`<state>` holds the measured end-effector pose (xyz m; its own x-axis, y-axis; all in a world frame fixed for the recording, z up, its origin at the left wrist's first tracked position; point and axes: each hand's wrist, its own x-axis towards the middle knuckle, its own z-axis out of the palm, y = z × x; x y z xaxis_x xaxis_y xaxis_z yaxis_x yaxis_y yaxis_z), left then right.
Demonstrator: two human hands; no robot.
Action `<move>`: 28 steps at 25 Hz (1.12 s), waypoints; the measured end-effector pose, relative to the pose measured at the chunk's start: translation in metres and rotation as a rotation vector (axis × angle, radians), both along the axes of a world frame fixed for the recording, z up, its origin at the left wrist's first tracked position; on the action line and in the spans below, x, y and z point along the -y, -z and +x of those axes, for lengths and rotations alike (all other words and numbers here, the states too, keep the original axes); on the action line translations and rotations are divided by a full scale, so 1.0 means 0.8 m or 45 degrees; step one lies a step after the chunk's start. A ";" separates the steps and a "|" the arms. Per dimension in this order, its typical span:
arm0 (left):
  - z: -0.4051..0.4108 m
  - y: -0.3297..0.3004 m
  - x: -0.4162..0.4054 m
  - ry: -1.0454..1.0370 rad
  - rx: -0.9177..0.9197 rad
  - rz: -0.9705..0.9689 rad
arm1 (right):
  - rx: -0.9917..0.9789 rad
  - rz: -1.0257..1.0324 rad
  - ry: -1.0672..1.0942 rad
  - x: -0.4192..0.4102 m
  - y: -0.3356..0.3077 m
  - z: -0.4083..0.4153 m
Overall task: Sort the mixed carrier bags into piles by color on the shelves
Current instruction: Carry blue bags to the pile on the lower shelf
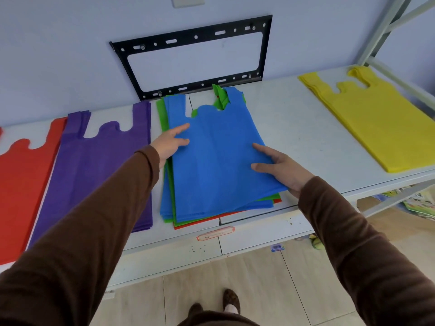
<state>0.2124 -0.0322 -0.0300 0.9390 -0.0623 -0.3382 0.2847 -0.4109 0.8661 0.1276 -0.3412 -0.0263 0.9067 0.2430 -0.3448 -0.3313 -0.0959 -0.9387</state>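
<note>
Peeling the blue bag (216, 156) off the mixed stack (226, 215) — left hand (170, 143) pressing with straight fingers, right hand (280, 169) pinching its edge — probably needing a fresh blue spot next.

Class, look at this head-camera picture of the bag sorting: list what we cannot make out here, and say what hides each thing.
- Mixed pile: the top blue bag covers it; only green and red edges show, so the count is unknown.
- Red pile: cut off by the left edge.
- Yellow pile: cut off by the right edge.
- Right hand: its grip under the bag is hidden.
- Label on the shelf: too small to read.
</note>
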 end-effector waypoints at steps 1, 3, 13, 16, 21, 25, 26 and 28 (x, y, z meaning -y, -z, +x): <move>0.000 0.001 -0.002 0.002 -0.045 -0.049 | 0.009 -0.014 -0.045 -0.001 0.000 0.000; -0.002 -0.006 0.000 -0.047 -0.087 -0.109 | 0.023 -0.059 -0.093 -0.003 -0.001 0.003; -0.011 -0.146 0.047 0.083 0.285 -0.133 | 0.163 -0.004 0.072 0.041 -0.110 -0.020; -0.053 -0.172 0.045 0.164 0.451 -0.158 | 0.245 0.073 0.133 0.039 -0.132 -0.083; -0.174 -0.160 -0.015 0.246 0.645 -0.123 | 0.328 0.116 0.142 -0.027 -0.108 -0.220; -0.315 -0.094 -0.106 0.204 0.647 -0.182 | 0.302 0.124 0.112 -0.105 -0.053 -0.351; -0.349 -0.070 -0.127 0.190 0.653 -0.172 | 0.269 0.129 0.093 -0.121 -0.036 -0.382; -0.420 -0.019 -0.161 0.147 0.620 -0.158 | 0.175 0.115 0.048 -0.152 0.007 -0.439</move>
